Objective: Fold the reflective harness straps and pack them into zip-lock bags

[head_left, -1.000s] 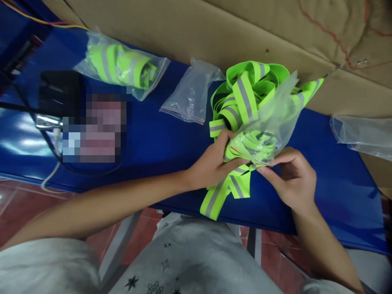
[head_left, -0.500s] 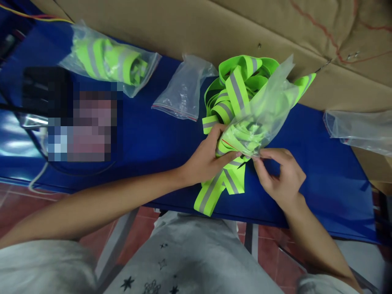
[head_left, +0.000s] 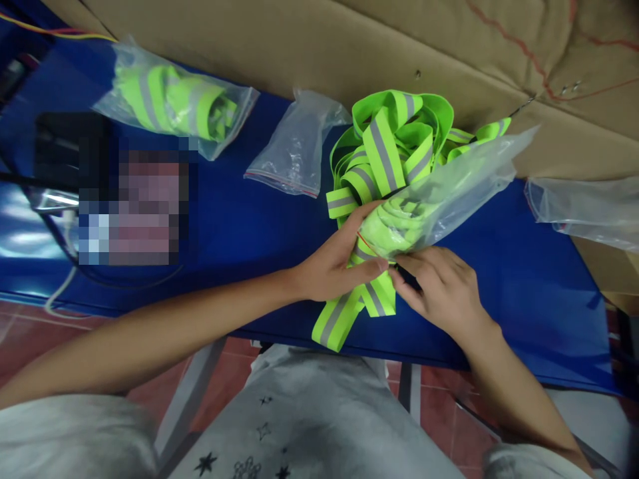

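Observation:
A clear zip bag point(head_left: 449, 199) with a red line at its mouth is tilted between my hands, its far end pointing up and right. Folded neon-yellow reflective strap point(head_left: 394, 223) fills the near end of the bag. My left hand point(head_left: 339, 263) grips the bag's mouth end from the left, thumb along the near edge. On the near-right side, my right hand point(head_left: 444, 286) has its fingers bent against the bag's edge near the left thumb; the fingertips are partly hidden. Behind and under the bag lies a loose heap of the same reflective strap point(head_left: 384, 153), with ends hanging toward me.
A filled bag of strap point(head_left: 174, 106) lies at the back left. Flat clear bags lie at the back middle point(head_left: 299, 143) and far right point(head_left: 589, 206). A black box point(head_left: 70, 150) with cables stands left on the blue table point(head_left: 239, 239). Cardboard point(head_left: 299, 46) borders the back.
The bag has swung lower to the right, uncovering more of the strap heap. My right hand has shifted left toward the left thumb, its fingers now laid along the bag's edge.

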`<state>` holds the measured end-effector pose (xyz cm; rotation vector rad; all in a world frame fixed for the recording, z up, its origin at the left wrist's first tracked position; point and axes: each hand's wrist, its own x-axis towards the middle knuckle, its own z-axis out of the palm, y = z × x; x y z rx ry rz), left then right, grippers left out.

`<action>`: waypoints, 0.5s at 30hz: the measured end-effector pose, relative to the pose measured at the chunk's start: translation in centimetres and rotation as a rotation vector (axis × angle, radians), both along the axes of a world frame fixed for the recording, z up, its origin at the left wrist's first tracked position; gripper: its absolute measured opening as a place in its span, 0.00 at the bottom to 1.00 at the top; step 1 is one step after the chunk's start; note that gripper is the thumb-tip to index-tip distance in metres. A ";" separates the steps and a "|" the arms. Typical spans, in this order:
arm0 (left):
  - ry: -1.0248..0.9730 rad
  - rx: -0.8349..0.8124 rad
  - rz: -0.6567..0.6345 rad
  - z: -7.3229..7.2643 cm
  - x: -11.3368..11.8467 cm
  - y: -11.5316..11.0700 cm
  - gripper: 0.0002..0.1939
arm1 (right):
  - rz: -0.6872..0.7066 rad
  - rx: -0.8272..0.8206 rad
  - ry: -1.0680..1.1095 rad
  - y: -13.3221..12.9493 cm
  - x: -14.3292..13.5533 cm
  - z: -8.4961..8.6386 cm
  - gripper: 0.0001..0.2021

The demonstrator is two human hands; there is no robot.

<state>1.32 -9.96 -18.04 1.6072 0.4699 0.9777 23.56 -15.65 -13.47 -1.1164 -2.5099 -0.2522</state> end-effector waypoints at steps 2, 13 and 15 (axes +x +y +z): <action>-0.016 -0.088 0.040 0.2 0.2 -0.2 0.31 | -0.013 -0.001 -0.003 0.0 -0.4 -0.5 0.16; -0.371 -1.001 -0.151 4.2 0.4 -1.0 0.22 | -0.017 0.256 0.202 -0.5 -1.6 0.1 0.08; -0.399 -1.065 -0.221 4.3 0.4 -1.4 0.18 | 0.004 0.307 0.157 -0.5 -2.0 0.3 0.07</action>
